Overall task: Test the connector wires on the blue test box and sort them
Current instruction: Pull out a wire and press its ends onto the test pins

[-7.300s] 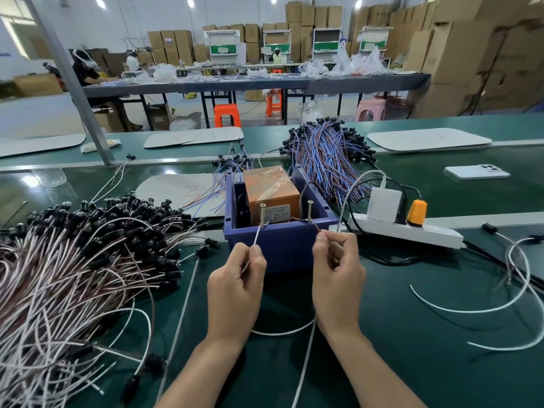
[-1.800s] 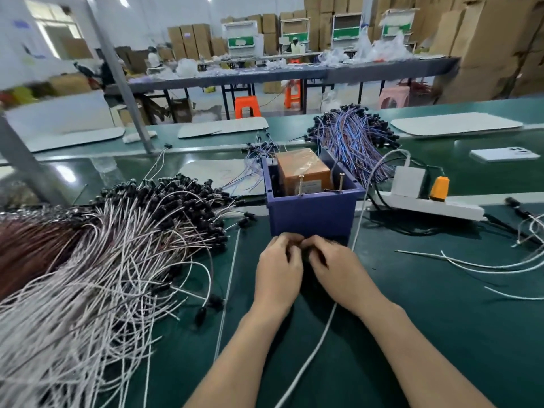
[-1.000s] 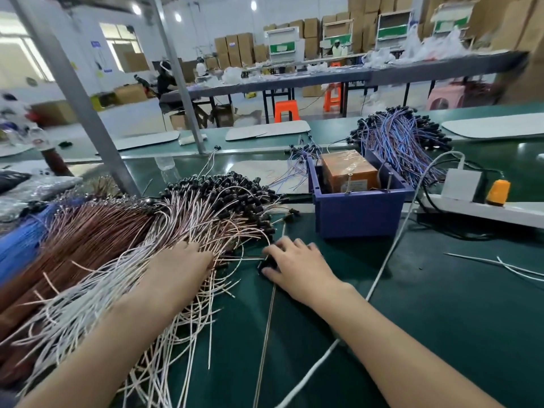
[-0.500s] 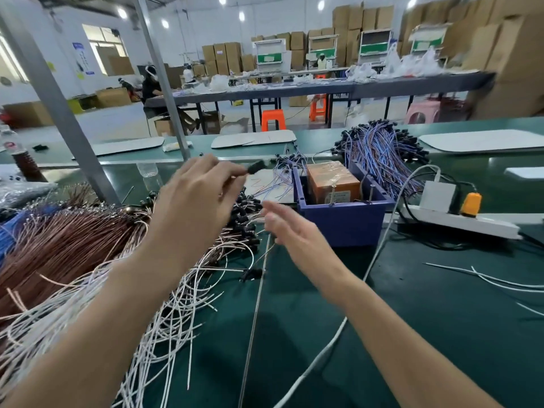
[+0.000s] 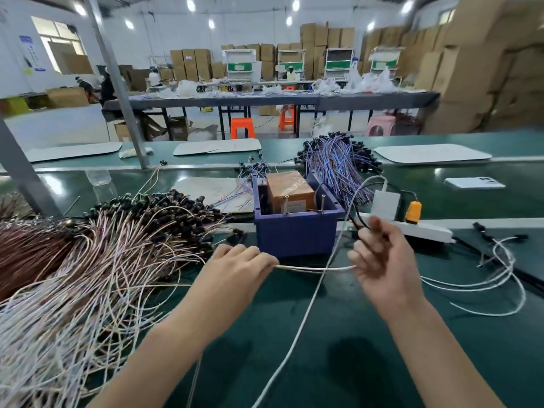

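The blue test box (image 5: pixel 295 235) stands mid-table with an orange block (image 5: pixel 290 191) and two upright metal pins inside. In front of it a thin white-pink connector wire (image 5: pixel 312 268) is stretched level between my hands. My left hand (image 5: pixel 235 270) pinches its left end, fingers curled. My right hand (image 5: pixel 379 263) holds the other end, its black connector showing between the fingers. A big pile of white and pink wires with black connectors (image 5: pixel 103 260) fills the left side. A bundle of blue-purple wires (image 5: pixel 338 163) lies behind the box.
A white power strip (image 5: pixel 424 229) with a charger (image 5: pixel 385 201) and an orange plug (image 5: pixel 413 210) sits right of the box. Loose white wires (image 5: pixel 485 278) lie at the right. A white cable (image 5: pixel 306 307) runs down the mat. A phone (image 5: pixel 474 183) lies further back.
My left hand came down from above the pile to the front of the box. Both hands now hold one wire stretched between them; the view swung back right.
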